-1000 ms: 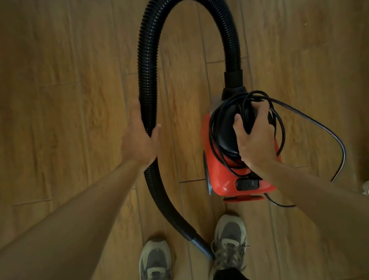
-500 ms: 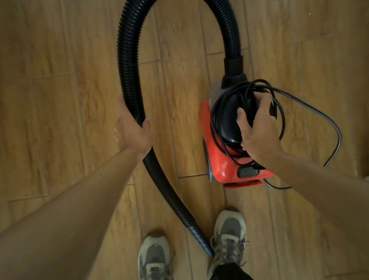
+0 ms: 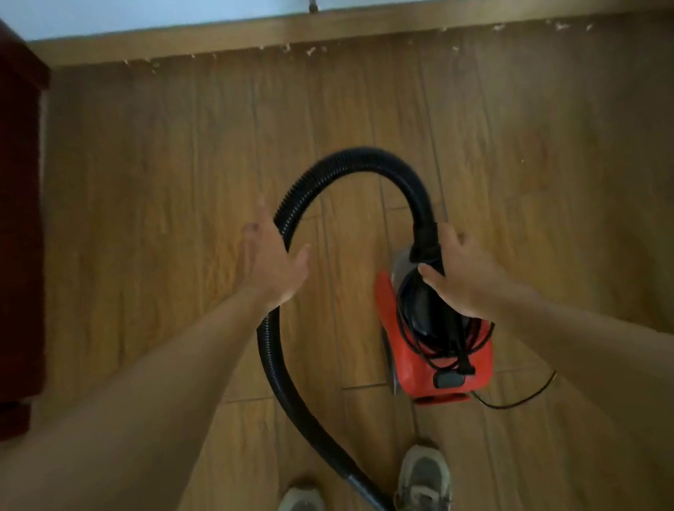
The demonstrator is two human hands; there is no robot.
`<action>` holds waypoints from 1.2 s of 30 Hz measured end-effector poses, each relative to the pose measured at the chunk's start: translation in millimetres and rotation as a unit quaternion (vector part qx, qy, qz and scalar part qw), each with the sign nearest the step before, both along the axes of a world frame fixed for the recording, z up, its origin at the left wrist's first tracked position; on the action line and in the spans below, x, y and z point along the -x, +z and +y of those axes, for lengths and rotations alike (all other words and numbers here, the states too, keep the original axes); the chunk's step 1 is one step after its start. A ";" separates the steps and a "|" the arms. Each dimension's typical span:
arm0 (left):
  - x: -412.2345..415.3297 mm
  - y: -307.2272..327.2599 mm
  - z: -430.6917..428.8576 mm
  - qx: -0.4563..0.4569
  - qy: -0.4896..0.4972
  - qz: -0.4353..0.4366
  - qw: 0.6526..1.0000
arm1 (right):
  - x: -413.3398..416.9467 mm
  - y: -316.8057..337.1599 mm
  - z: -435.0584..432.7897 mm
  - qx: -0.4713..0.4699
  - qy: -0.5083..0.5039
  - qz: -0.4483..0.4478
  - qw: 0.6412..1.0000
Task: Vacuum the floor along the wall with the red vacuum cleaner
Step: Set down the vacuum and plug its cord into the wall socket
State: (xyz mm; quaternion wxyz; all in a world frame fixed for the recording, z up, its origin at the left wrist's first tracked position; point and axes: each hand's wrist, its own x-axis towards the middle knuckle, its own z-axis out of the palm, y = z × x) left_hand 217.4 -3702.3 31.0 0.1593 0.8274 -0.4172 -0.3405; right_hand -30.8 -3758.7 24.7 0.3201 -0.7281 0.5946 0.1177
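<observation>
At six o'clock from the left hand, which lies flat-fingered against the black hose, the nozzle points away from the littered baseboard at twelve, while the right hand grips the red vacuum cleaner at its hose collar.
</observation>
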 end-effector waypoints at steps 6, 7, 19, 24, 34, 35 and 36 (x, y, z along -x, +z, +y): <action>-39.4 145.4 -43.8 -0.014 -0.122 -0.056 0.991 | -41.8 158.0 -60.7 0.067 0.060 0.023 0.996; -48.0 173.4 -50.3 -0.013 -0.141 -0.066 0.988 | -48.0 190.0 -69.7 0.085 0.067 0.022 0.994; -121.1 527.1 -81.0 0.096 -0.277 -0.295 0.909 | -81.2 557.0 -95.3 0.293 0.069 0.046 0.952; -127.1 616.8 -62.0 0.096 -0.318 -0.370 0.868 | -62.7 653.3 -63.1 0.320 0.054 0.084 0.942; -68.1 731.2 -35.6 0.158 -0.374 -0.391 0.826 | -3.0 775.8 2.6 0.370 0.027 0.139 0.918; -59.9 739.5 -33.6 0.164 -0.378 -0.390 0.824 | 2.5 783.9 8.2 0.375 0.025 0.142 0.916; -51.6 747.1 -31.5 0.170 -0.382 -0.388 0.821 | 8.5 791.4 13.8 0.380 0.023 0.147 0.913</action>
